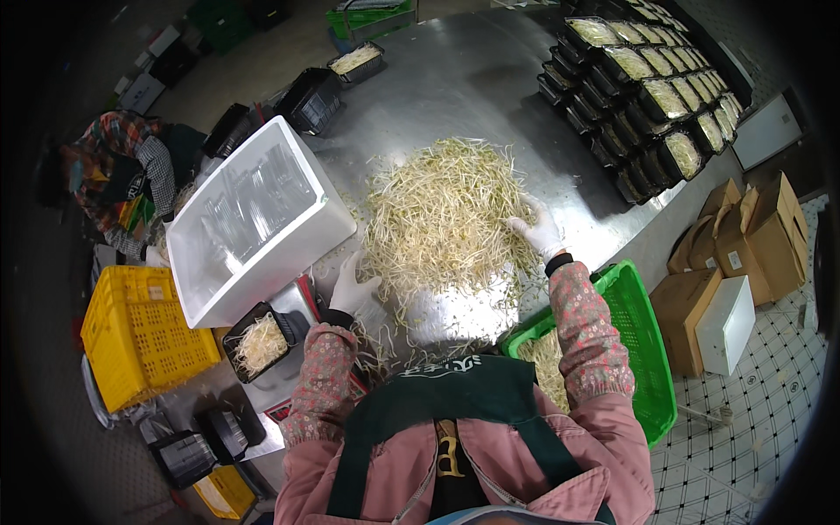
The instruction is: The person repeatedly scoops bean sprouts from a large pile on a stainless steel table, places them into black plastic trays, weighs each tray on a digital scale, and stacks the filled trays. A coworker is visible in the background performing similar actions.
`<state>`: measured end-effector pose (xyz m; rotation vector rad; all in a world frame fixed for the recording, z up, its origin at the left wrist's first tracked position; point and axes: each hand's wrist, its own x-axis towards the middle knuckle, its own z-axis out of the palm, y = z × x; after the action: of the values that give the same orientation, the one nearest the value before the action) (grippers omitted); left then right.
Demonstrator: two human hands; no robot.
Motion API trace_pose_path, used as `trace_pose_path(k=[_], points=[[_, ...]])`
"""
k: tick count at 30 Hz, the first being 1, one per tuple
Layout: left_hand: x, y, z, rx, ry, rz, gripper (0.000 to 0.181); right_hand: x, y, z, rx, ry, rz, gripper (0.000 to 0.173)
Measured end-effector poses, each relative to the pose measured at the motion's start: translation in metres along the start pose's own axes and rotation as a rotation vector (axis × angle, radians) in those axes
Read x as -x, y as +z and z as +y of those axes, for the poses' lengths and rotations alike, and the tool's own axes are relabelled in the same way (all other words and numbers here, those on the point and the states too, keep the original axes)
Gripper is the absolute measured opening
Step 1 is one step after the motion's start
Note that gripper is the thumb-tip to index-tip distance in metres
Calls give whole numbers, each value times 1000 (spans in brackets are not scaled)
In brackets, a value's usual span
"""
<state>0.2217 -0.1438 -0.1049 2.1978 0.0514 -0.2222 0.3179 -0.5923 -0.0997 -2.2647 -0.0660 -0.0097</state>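
Note:
A large heap of bean sprouts (pixel 446 210) lies on the metal table (pixel 453 79) before me. My left hand (pixel 354 286), in a white glove, is at the heap's lower left edge with thumb and fingers apart. On the opposite side my right hand (pixel 539 230), also gloved, touches the sprouts with its fingers spread. Neither hand grips anything that I can see. Left of my left forearm, a black plastic tray (pixel 260 342) with some sprouts in it rests on a weighing scale (pixel 295 308).
A white foam box (pixel 315 230) holding clear plastic lids stands at left, beside a yellow crate (pixel 151 335). Stacked sprout-filled trays (pixel 663 98) occupy the far right. A green basket (pixel 630 328) with sprouts sits by my right arm. Another person (pixel 131 170) works beyond the foam box.

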Motion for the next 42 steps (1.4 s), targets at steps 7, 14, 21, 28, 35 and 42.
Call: trace_pose_path(k=[7, 14, 21, 28, 35, 42], points=[[-77, 64, 9, -182, 146, 299, 100, -32, 94, -105, 387, 213, -7, 94], [20, 89, 10, -553, 547, 10, 92, 84, 107, -87, 589, -636, -389, 89], [1, 84, 26, -375, 363, 88, 87, 39, 91, -63, 477, -667, -186, 71], [-108, 8, 80, -114, 445, -96, 98, -64, 57, -115, 373, -472, -379, 83], [-186, 26, 51, -378, 100, -215, 134, -140, 109, -146, 584, -168, -625, 123], [-24, 82, 11, -427, 468, 94, 82, 26, 97, -77, 562, -740, -353, 97]])
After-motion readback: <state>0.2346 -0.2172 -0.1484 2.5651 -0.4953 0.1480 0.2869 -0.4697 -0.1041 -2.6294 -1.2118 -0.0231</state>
